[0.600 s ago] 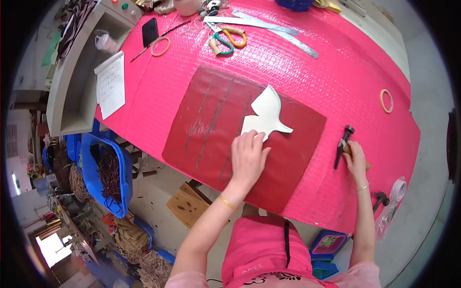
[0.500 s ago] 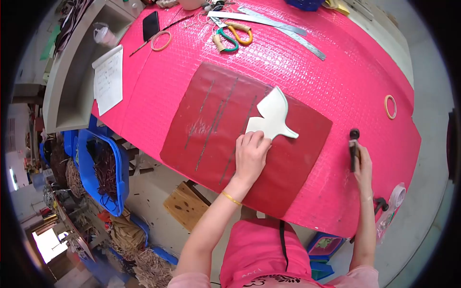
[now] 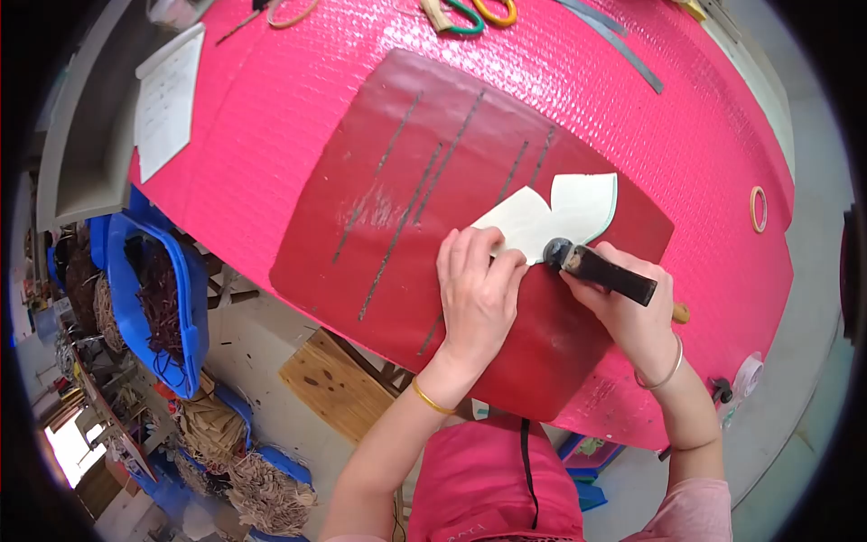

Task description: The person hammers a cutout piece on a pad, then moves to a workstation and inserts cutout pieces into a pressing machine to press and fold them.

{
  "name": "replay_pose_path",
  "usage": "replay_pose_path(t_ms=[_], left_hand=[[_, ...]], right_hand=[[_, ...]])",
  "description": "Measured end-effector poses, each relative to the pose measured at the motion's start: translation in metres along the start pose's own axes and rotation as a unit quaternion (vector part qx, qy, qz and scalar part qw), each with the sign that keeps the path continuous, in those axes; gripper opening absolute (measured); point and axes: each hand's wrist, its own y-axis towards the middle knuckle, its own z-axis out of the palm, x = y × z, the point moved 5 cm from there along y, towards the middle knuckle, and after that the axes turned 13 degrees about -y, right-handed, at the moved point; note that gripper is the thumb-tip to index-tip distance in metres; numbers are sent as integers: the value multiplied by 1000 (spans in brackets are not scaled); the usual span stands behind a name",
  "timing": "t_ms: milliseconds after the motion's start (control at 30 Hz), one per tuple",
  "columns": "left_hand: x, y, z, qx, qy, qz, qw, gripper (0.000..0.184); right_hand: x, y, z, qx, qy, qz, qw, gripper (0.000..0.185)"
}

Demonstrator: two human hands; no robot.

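Bending the fingers of our left hand [image 3: 479,298] over the near edge of a white cut-out [image 3: 524,217], we keep them on it; whether they pinch or only press, we cannot tell. Our right hand [image 3: 637,316] is closed around a hammer [image 3: 614,277], its dark head just beside the left fingertips — over the cut-out's edge, though we cannot tell if it touches. The cut-out spreads ahead of our hands in two lobes with a notch between, on a dark red mat [image 3: 560,352] with dark lines. Beyond the mat we see the bright pink surface [image 3: 253,117]: scissors [image 3: 439,15] well ahead of our left hand, a notepad [image 3: 167,104] far to its left — and a beige ring [image 3: 754,212] ahead and right of our right hand.
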Motion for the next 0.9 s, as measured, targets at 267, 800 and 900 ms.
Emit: replay_pose_path(t_ms=[267, 800, 900], left_hand=[[-4, 2, 3, -25, 2, -97, 995, 13], [-4, 4, 2, -14, 10, -102, 995, 13], [-4, 5, 2, -7, 4, -105, 994, 14]], right_hand=[[8, 3, -11, 29, -41, -32, 998, 30], [20, -2, -13, 43, 3, -8, 999, 28], [24, -1, -14, 48, -15, -16, 999, 28]])
